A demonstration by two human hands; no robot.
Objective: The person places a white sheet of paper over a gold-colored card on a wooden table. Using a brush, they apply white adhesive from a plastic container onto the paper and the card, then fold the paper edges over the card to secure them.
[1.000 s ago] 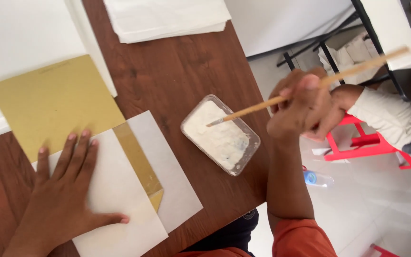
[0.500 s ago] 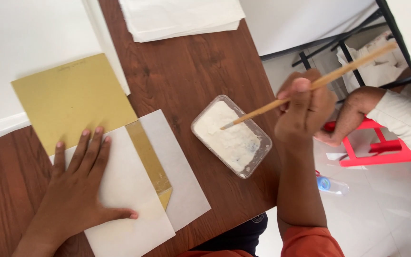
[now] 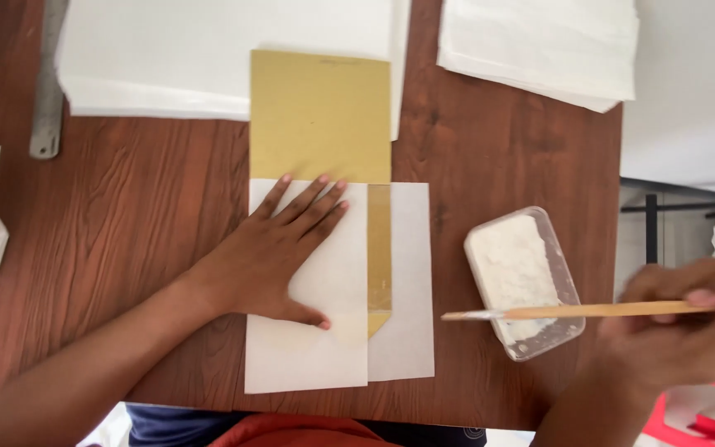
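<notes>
Now left hand (image 3: 279,252) flat, fingers spread, pressing white sheet (image 3: 308,331) at frame centre. Right hand (image 3: 688,331) closed on wooden brush (image 3: 573,312), tip just lifted from paste tub (image 3: 523,281), now swinging toward gold strip (image 3: 379,248): paste loaded.

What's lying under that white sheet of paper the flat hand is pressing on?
Under the white paper sheet pressed by the left hand lies a gold card, showing above and as a strip alongside. Its covered middle, and anything else beneath, cannot be seen.
</notes>
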